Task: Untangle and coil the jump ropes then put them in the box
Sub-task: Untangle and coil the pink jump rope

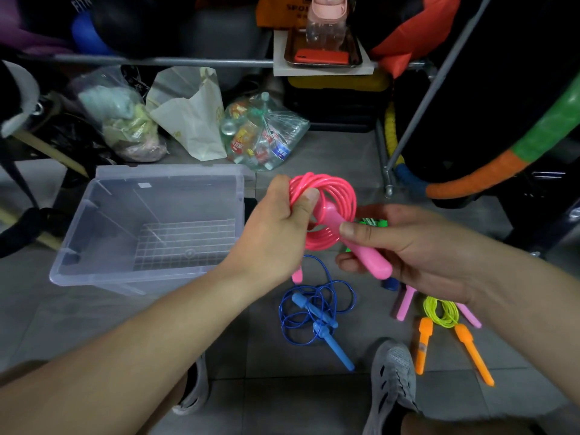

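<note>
Our left hand (276, 233) clamps the coiled pink rope (343, 191) at centre; our right hand (417, 249) pinches its handle (373, 262). If either grip slackens toward the box (94, 215) at nine o'clock, the springy loops could spring open onto the blue rope (314, 306) at six.

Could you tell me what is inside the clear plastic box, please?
No rope shows inside the clear box; only its ribbed floor. The left hand and wrist hide its near right corner.
</note>
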